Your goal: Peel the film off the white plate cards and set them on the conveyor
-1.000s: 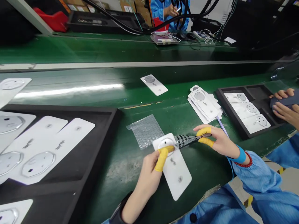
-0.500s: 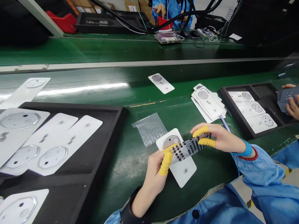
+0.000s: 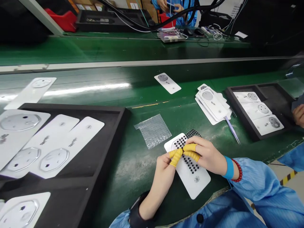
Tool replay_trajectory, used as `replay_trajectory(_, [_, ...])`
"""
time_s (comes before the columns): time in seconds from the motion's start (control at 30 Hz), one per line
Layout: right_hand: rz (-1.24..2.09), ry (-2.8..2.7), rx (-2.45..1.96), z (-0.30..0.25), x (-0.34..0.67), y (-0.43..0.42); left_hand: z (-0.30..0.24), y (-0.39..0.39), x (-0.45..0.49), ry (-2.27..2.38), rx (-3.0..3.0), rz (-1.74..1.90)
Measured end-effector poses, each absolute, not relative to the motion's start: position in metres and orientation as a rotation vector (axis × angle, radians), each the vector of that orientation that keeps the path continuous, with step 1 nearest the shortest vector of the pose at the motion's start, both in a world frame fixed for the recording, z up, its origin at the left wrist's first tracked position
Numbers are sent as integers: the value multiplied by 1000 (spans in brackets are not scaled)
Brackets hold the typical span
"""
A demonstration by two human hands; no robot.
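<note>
While both hands meet over a white card (image 3: 198, 183) on the green belt (image 3: 133, 177), the yellow-cotted fingertips (image 3: 176, 157) of the left hand (image 3: 160, 172) and the right hand (image 3: 205, 155) close in tight pairs, touching each other and pinching a clear strip of black dots (image 3: 189, 164) against the card's face. The strip crosses the card's round end and sticks out past its far edge; the stretch under the fingers is hidden. To the left, a black foam tray (image 3: 71, 109) holds three cards, one cut off by the frame. Far of the hands lie a bubble-wrap bag (image 3: 153, 130), one lone card (image 3: 167, 83) and a fanned stack of cards (image 3: 211, 104), too overlapped to count. To the right, another black tray (image 3: 237, 117) holds three cards, and a co-worker's hand (image 3: 298, 115) is cut off at the frame's edge.
</note>
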State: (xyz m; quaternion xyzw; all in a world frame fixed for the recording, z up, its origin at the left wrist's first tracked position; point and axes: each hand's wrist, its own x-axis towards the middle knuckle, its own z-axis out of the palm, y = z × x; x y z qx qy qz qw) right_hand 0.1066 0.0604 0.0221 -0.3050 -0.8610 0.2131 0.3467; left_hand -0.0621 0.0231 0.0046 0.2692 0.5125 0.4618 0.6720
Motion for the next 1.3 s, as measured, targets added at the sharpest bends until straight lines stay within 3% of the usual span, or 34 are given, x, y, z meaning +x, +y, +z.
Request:
replay_trajectory(0.23, [-60, -2480, -739, 10, 95, 52, 1, 22, -60, 1198, 516, 1042])
replay_trajectory(0.33, [-147, -2538, -711, 6, 93, 56, 0, 23, -60, 1207, 518, 1056])
replay_trajectory(0.5, [84, -2664, -682, -9, 107, 66, 0, 26, -64, 1172, 538, 1028])
replay_trajectory(0.73, [767, -2429, -863, 10, 141, 82, 8, 19, -70, 1299, 849, 1286])
replay_trajectory(0.9, [694, -2069, -773, 35, 115, 74, 10, 9, -65, 1265, 1013, 1169])
replay_trajectory(1.3, [567, -2101, -714, 27, 96, 63, 13, 4, -61, 1249, 1254, 1143])
